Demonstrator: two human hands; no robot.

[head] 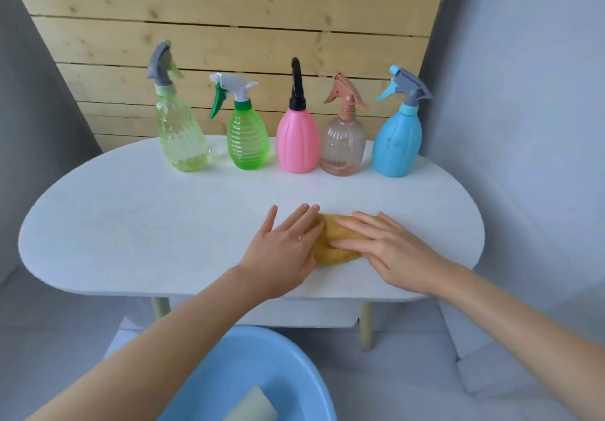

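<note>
Head view: both bare arms reach up from the bottom of the frame to a white oval surface [131,224].
Cloth: a yellow-orange cloth [334,244] lies bunched on the surface, just right of the frame's centre, between the two hands.
Left hand: the left hand [281,244] lies flat with straight fingers, grasping nothing; its fingertips rest on the cloth's left edge.
Right hand: the right hand [389,247] is also released and spread, its fingers pressing on the cloth's top and right side.
Bottles: five spray bottles stand upright in a row along the far edge of the surface, running left to right across the frame's middle: pale yellow-green bottle [181,132], bright green bottle [247,139], pink bottle [297,141], clear rose-tinted bottle [342,145], blue bottle [397,141].
Backdrop: a wooden plank panel [229,11] rises behind the bottles.
Basin: a light blue basin [288,365] sits at the bottom centre, below the surface, with a pale sponge-like block [252,404] inside it.
</note>
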